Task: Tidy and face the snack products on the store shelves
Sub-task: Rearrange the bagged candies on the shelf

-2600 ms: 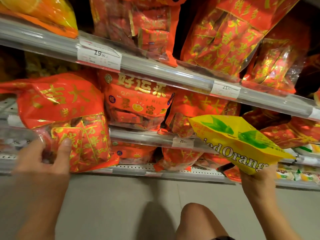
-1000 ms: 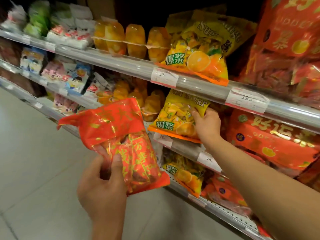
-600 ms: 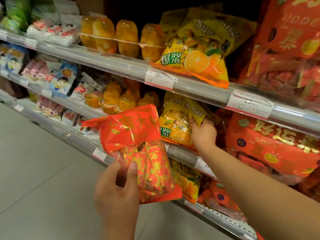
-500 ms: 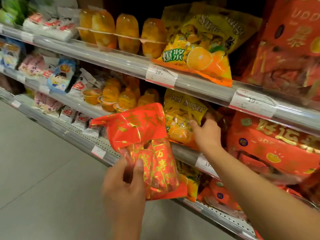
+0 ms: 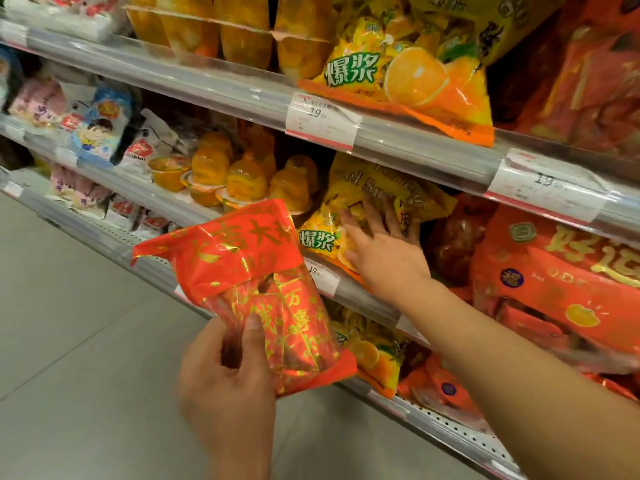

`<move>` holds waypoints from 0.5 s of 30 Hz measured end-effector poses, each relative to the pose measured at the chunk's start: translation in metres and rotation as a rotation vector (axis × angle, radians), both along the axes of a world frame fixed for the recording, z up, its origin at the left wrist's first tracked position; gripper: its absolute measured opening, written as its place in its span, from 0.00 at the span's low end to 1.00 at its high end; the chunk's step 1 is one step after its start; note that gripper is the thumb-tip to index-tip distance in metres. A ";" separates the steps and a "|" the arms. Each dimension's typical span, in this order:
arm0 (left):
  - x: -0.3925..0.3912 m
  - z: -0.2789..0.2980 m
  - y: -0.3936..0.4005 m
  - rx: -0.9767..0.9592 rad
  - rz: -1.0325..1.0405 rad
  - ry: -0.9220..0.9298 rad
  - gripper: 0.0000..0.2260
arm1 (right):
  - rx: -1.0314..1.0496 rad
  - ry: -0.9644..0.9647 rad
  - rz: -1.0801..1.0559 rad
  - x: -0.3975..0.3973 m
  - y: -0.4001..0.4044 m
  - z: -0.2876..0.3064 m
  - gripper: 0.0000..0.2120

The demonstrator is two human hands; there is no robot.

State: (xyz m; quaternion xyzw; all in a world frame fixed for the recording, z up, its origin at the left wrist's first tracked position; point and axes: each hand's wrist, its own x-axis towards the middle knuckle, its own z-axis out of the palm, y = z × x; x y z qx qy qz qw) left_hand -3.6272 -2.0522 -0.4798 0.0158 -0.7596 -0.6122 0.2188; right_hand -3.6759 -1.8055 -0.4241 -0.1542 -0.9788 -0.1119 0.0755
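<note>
Two bare hands, two bare forearms in view. Left hand (image 5: pixel 225 386): no glove, ring or watch seen. Right hand (image 5: pixel 381 247): likewise bare, forearm uncovered to frame edge. No sleeve visible. Short, unpainted thumbnail on left.

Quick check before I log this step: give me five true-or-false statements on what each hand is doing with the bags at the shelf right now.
1. The left hand holds a red foil bag. True.
2. The right hand grips the yellow orange-candy bag by its top edge. False: its fingers lie spread flat against the bag's front.
3. The red foil bag sits on the shelf. False: it is held in the air in front of the shelves.
4. Jelly cups stand to the left of the yellow orange-candy bag. True.
5. The price tag above the right hand reads 29. False: it shows 19.
</note>
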 end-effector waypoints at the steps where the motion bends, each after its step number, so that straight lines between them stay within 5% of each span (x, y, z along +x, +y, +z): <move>1: -0.001 0.000 -0.001 -0.007 0.009 -0.003 0.16 | -0.028 -0.020 0.020 -0.002 0.006 0.000 0.31; 15: 0.012 0.004 0.007 0.010 -0.131 0.038 0.18 | -0.148 -0.019 0.168 0.018 0.020 -0.002 0.34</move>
